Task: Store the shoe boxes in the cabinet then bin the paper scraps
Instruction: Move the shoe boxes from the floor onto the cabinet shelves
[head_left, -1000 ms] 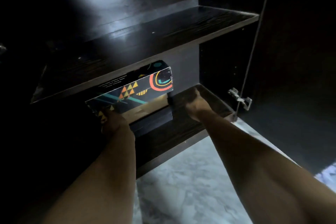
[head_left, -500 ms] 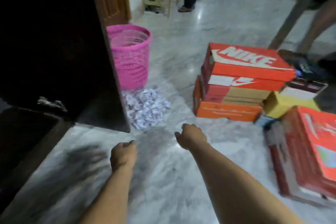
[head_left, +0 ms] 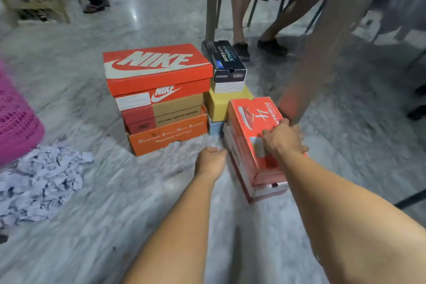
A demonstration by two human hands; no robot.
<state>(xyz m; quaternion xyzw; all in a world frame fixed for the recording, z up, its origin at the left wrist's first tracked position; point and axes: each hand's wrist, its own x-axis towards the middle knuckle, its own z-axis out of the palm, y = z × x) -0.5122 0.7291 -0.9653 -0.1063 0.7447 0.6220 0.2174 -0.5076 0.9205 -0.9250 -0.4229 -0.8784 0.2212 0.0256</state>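
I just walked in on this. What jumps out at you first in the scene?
The stack of shoe boxes in the middle of the floor, topped by a big orange Nike box. To its right the right hand rests on a red box, with the left hand beside it. At far left, paper scraps lie beside a pink basket.

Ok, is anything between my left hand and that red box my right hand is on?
Nothing visible. The left hand hovers over bare marble floor just beside the red box, with only a small gap between them. The right hand rests on its lid.
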